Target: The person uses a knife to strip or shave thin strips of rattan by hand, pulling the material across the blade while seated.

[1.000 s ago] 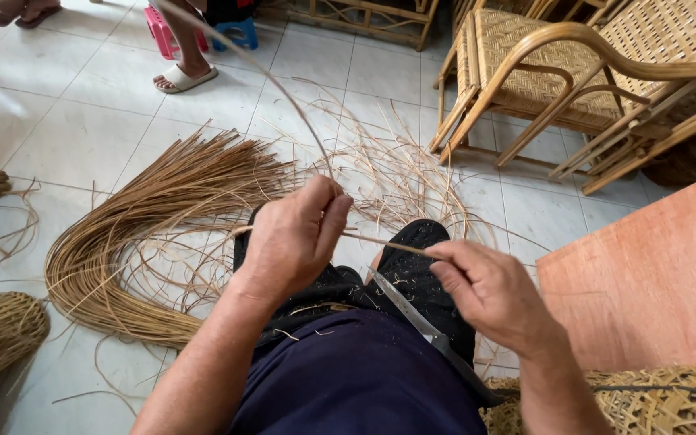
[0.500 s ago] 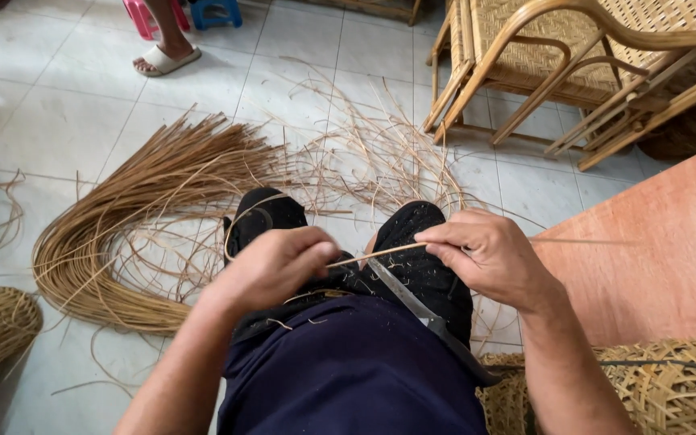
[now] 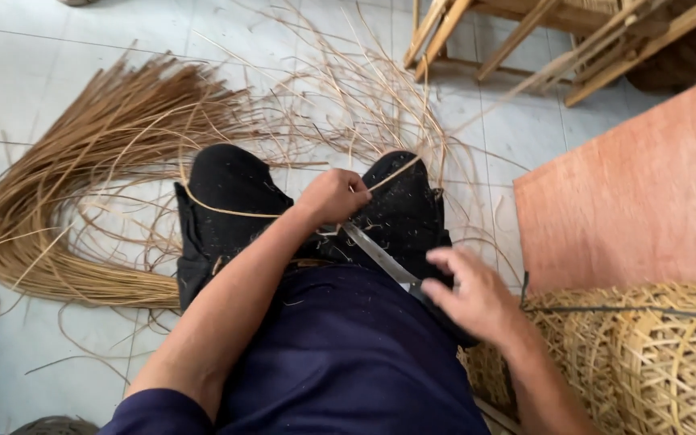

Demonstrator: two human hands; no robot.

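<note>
Change vs 0.5 s ago: right hand (image 3: 477, 298) has let go of the rattan strip (image 3: 227, 212) and dropped toward the lap; left hand (image 3: 333, 196) has moved forward over the knees.
Left hand: closed in a fist, pinching the strip.
Right hand: fingers spread loose, holding nothing, just beside the knife blade (image 3: 380, 256).
Strip location: across both black knee pads (image 3: 231, 201), passing through the left fist.
Strip axis: runs left-right over the knees, far end rising up-right toward the wooden chair legs (image 3: 477, 40).
Blade axis: diagonal, tip up-left near the left fist.
Nearby: 1 rattan bundle (image 3: 82, 185) on the tile floor (image 3: 18, 72); woven basket (image 3: 646, 354) at right.
</note>
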